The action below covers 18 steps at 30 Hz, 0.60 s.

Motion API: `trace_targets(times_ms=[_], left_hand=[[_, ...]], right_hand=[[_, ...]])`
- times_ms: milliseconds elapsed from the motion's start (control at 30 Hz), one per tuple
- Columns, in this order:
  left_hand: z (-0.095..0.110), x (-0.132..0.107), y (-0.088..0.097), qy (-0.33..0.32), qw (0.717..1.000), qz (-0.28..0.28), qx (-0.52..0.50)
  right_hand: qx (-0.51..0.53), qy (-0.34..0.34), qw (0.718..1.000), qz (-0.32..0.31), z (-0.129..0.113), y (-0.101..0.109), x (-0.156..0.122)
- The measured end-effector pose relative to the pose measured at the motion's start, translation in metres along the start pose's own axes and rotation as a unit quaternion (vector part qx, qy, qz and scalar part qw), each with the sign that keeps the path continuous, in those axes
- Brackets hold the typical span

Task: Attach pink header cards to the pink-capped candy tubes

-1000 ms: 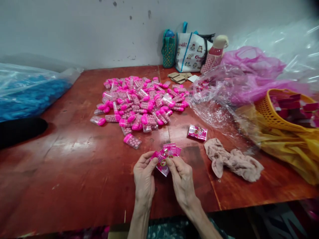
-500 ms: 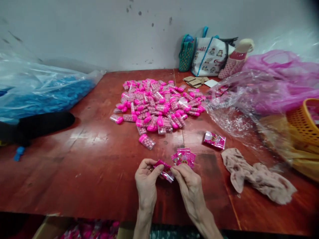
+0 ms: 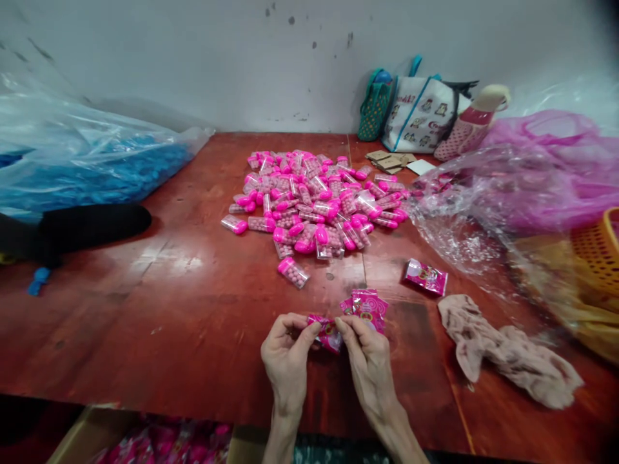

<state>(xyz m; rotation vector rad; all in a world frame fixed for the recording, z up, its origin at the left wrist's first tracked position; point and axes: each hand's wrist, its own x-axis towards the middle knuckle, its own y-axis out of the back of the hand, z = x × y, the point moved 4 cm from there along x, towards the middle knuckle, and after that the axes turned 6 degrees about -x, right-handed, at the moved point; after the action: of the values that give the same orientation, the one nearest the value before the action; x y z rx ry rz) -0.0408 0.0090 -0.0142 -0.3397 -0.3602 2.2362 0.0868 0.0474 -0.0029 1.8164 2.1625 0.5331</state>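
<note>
My left hand [image 3: 286, 361] and my right hand [image 3: 368, 364] are close together above the near edge of the red-brown table [image 3: 159, 303]. Both pinch one small pink printed packet [image 3: 327, 330] between thumb and fingers. My right hand also holds a few more pink packets [image 3: 368, 305] fanned out behind its fingers. Another single pink packet [image 3: 425, 276] lies on the table to the right. A heap of clear tubes with pink caps and pink pellets [image 3: 314, 203] covers the middle of the table, with one stray tube [image 3: 293, 272] nearest my hands.
A clear bag of blue pieces [image 3: 82, 174] and a black object [image 3: 87, 227] lie left. A beige cloth [image 3: 507, 354], crumpled clear and pink plastic [image 3: 512, 187] and an orange basket [image 3: 597, 248] are right. Bags [image 3: 418, 113] stand by the wall. A box of pink packets [image 3: 159, 441] sits below the edge.
The view has swung left and down. My hands have drawn one packet off the stack, and now both pinch it lower, near the table edge.
</note>
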Motion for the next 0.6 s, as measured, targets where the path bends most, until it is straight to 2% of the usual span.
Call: trace_targets(times_ms=[133, 300, 433, 600], left_hand=[[-0.001, 0.003, -0.005, 0.073, 0.994, -0.077, -0.037], [0.002, 0.002, -0.009, 0.108, 0.987, -0.105, -0.053], [0.006, 0.007, 0.002, 0.095, 0.992, -0.052, -0.071], [0.013, 0.018, 0.03, 0.068, 0.988, 0.065, -0.124]], right_hand=[[-0.011, 0.016, 1.0, -0.014, -0.001, 0.005, 0.003], [-0.025, 0.061, 0.997, -0.043, -0.007, 0.009, 0.004], [-0.063, 0.088, 0.992, -0.071, -0.022, 0.001, 0.01], [-0.136, 0.06, 0.989, -0.005, -0.041, -0.029, 0.047]])
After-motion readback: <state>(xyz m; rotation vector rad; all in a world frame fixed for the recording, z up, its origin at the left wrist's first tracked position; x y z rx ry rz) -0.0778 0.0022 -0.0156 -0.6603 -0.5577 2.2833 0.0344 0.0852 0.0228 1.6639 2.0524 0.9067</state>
